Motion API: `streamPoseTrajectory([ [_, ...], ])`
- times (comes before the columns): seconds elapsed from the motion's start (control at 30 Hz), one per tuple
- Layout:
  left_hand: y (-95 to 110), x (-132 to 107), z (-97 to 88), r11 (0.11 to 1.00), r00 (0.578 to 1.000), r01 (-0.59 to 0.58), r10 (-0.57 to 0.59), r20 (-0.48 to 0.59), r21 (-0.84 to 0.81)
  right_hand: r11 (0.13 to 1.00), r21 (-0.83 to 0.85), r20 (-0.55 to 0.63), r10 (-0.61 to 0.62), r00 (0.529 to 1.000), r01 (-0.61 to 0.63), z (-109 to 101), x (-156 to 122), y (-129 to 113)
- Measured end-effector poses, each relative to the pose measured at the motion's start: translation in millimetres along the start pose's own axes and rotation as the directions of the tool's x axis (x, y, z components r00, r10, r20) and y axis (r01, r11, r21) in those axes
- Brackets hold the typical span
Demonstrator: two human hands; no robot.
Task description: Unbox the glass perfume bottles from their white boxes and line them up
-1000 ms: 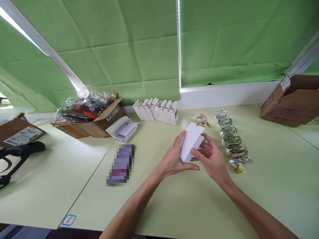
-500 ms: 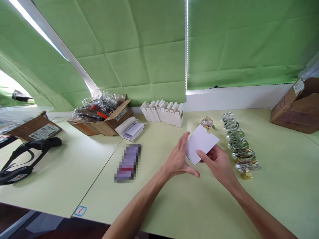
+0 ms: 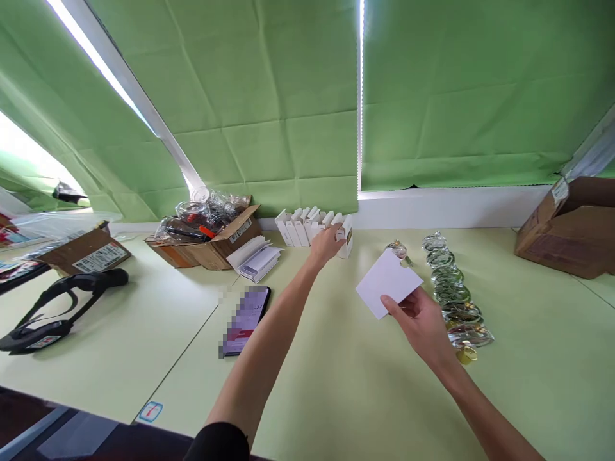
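Observation:
My right hand (image 3: 419, 323) holds a flat white card (image 3: 387, 283) with a notch in its far edge, thumb on top and fingers beneath. My left hand (image 3: 327, 244) reaches to the right end of a row of upright slim white boxes (image 3: 294, 230). Its thumb and fingers are curled around a white box (image 3: 340, 233) there and hide part of the row. Just beyond the card lies a shiny item in clear wrapping (image 3: 396, 247), partly covered by it. Right of my right hand runs a column of similar clear-wrapped shiny items (image 3: 450, 291), with a gold-coloured round piece (image 3: 466, 354) at its near end.
A phone (image 3: 247, 320), partly pixelated, lies left of my left forearm. Behind it are a white open carton (image 3: 254, 257) with papers and a cardboard box (image 3: 216, 251) full of wrapped goods. A black strap-like headset (image 3: 62, 307) lies far left. Another cardboard box (image 3: 567, 224) stands far right.
My left hand has left the card's side and moved forward and left to the white boxes. The right hand still holds the card in nearly the same place. The view has tilted slightly.

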State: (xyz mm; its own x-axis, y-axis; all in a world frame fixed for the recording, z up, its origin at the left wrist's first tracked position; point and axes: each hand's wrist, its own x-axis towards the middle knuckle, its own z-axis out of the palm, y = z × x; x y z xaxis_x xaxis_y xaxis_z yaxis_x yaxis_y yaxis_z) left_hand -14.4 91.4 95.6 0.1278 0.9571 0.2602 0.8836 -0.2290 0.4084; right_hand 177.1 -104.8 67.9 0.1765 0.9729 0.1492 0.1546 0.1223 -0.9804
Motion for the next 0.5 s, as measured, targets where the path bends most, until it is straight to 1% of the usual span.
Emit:
streamPoseTrajectory([
  [0.07,2.0,2.3,-0.3,1.000,1.000,-0.019,0.019,-0.014,0.011,1.000,-0.026,0.002,-0.007,1.000,0.008,-2.1,0.1,-1.8],
  [0.13,3.8,-3.4,0.1,0.999,0.999,-0.030,0.031,-0.030,0.020,0.999,-0.042,-0.004,-0.008,1.000,0.008,-4.9,0.2,-3.8],
  [0.17,4.6,-9.3,0.8,0.999,0.998,-0.037,0.038,-0.048,0.026,0.999,-0.043,-0.010,-0.007,1.000,0.007,-6.5,0.3,-4.5],
  [0.23,6.4,-27.5,2.8,0.995,0.989,-0.085,0.090,-0.117,0.045,1.000,-0.021,-0.025,-0.008,1.000,0.007,-9.9,1.1,-5.6],
  [0.27,7.5,-39.6,4.1,0.988,0.971,-0.143,0.152,-0.183,0.065,1.000,0.002,-0.032,-0.009,0.999,0.009,-11.6,1.6,-6.0],
  [0.33,10.6,-68.5,6.2,0.945,0.902,-0.307,0.326,-0.282,0.110,0.997,0.071,-0.036,-0.008,0.999,0.011,-14.6,2.7,-7.3],
  [0.37,12.9,-84.3,6.7,0.924,0.868,-0.361,0.383,-0.316,0.129,0.994,0.112,-0.036,-0.004,0.999,0.008,-15.8,3.3,-8.4],
  [0.43,18.8,-115.7,6.0,0.892,0.813,-0.423,0.450,-0.370,0.158,0.981,0.193,-0.033,0.015,0.999,-0.008,-17.8,4.1,-11.7],
  [0.5,25.8,-143.3,4.1,0.868,0.780,-0.454,0.495,-0.382,0.200,0.966,0.256,-0.032,0.037,0.999,-0.028,-19.2,4.7,-15.8],
])
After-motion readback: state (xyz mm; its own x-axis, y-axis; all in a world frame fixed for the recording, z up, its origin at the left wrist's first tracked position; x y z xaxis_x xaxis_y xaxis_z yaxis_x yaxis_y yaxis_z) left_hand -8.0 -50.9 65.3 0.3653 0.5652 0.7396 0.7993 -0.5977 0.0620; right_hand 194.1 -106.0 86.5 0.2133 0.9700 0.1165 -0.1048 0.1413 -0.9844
